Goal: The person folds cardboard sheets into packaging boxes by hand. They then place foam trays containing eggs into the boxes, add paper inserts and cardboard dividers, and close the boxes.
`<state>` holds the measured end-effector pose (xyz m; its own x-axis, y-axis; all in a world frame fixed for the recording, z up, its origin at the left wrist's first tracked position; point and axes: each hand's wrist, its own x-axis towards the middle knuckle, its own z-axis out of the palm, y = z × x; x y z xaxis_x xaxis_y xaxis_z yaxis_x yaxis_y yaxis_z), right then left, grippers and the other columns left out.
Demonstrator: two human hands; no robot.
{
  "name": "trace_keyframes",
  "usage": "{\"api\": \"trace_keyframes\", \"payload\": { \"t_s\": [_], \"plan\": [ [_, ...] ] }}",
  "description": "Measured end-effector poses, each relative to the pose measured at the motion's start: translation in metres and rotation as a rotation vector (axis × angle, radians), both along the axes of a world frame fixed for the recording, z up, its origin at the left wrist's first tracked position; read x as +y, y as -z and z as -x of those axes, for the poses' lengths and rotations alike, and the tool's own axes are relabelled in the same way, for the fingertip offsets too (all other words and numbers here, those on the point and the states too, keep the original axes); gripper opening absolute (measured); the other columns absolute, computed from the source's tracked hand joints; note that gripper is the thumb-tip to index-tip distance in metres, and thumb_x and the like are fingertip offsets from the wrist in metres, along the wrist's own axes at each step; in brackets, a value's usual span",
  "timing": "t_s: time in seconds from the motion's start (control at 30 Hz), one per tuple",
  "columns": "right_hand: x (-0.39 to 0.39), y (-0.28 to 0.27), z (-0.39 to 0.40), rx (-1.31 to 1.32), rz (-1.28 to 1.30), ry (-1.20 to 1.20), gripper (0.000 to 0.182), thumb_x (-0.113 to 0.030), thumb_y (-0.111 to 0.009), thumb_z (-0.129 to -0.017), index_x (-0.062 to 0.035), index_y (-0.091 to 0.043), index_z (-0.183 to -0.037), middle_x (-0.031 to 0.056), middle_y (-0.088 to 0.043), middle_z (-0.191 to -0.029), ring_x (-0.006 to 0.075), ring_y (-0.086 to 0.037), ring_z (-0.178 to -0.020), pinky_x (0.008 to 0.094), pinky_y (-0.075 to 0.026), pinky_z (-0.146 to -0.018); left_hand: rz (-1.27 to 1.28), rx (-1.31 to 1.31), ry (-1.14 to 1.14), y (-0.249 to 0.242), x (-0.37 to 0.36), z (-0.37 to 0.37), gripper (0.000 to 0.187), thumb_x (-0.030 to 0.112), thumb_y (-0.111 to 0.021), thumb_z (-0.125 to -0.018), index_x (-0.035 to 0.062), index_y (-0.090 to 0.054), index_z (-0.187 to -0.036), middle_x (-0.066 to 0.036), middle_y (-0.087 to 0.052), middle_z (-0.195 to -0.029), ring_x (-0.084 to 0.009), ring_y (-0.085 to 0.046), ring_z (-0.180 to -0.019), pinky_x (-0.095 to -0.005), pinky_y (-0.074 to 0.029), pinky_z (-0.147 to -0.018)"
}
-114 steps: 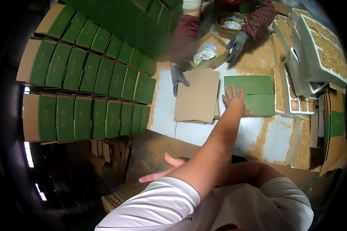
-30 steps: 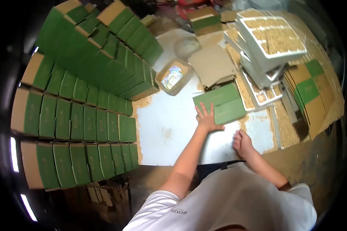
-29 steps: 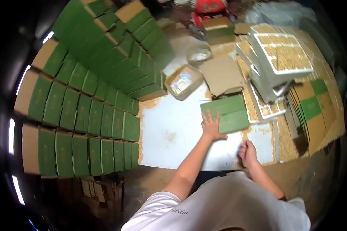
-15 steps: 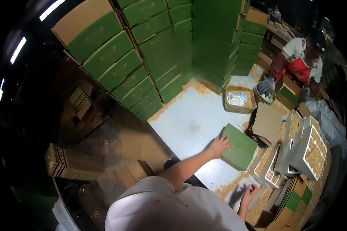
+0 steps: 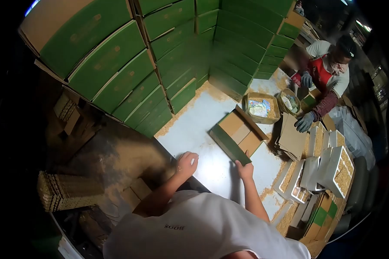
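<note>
A green cardboard box (image 5: 231, 144), its brown inside facing up and its top open, rests tilted on the white table. My right hand (image 5: 245, 169) grips its near corner, thumb over the rim. Off to the left, at the table's near edge, my left hand (image 5: 188, 165) is apart from the box. Its fingers are curled in, and I see nothing held in them.
Tall stacks of green boxes (image 5: 112, 52) line the table's far left side. A shavings-filled basket (image 5: 263, 118) holds printed packets. At right are flat cardboard sheets (image 5: 291, 138) and white foam trays (image 5: 332, 166). A gloved co-worker (image 5: 328, 73) reaches toward the sheets.
The green box has gone from closed to open-topped and turned, and sits farther left. My left hand has come off it toward the table edge; my right hand has taken its corner.
</note>
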<state>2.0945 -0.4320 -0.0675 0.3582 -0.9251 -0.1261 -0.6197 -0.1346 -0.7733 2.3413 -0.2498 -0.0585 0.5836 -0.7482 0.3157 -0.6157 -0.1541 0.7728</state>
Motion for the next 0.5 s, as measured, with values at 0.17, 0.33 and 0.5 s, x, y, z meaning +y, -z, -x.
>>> {"api": "trace_keyframes", "payload": {
  "t_s": [0.17,0.33,0.5],
  "plan": [
    [-0.049,0.027,-0.057,0.038,0.159,-0.068,0.066,-0.019,-0.072,-0.089,-0.0117,-0.045,-0.149,0.0234,-0.069,-0.117,0.039,-0.068,-0.107,0.0396,-0.054,-0.089,-0.062,0.204,-0.244,0.026,0.104,-0.052,0.009,0.01,-0.069,-0.088,0.0053,-0.068,-0.096,-0.013,-0.067,-0.087,-0.0312,-0.067,-0.078,-0.0372,-0.053,-0.069],
    [-0.092,0.025,-0.157,0.175,0.15,-0.158,0.053,-0.019,-0.07,-0.091,-0.0037,-0.053,-0.139,0.0258,-0.068,-0.116,0.0396,-0.067,-0.108,0.0403,-0.054,-0.09,-0.829,0.392,-0.306,0.196,0.279,-0.098,0.034,0.029,-0.057,-0.097,0.0017,-0.065,-0.116,-0.022,-0.068,-0.112,-0.0351,-0.065,-0.103,-0.0452,-0.053,-0.09],
    [-0.164,0.069,-0.206,-0.114,-0.034,-0.361,0.065,-0.004,-0.069,-0.089,-0.0041,-0.042,-0.148,0.015,-0.063,-0.13,0.0266,-0.065,-0.111,0.0353,-0.053,-0.09,-1.406,0.583,-0.128,0.17,0.373,-0.088,0.038,0.036,-0.053,-0.099,0.0025,-0.062,-0.114,-0.02,-0.068,-0.112,-0.0341,-0.064,-0.097,-0.0467,-0.052,-0.086]
  ]
}}
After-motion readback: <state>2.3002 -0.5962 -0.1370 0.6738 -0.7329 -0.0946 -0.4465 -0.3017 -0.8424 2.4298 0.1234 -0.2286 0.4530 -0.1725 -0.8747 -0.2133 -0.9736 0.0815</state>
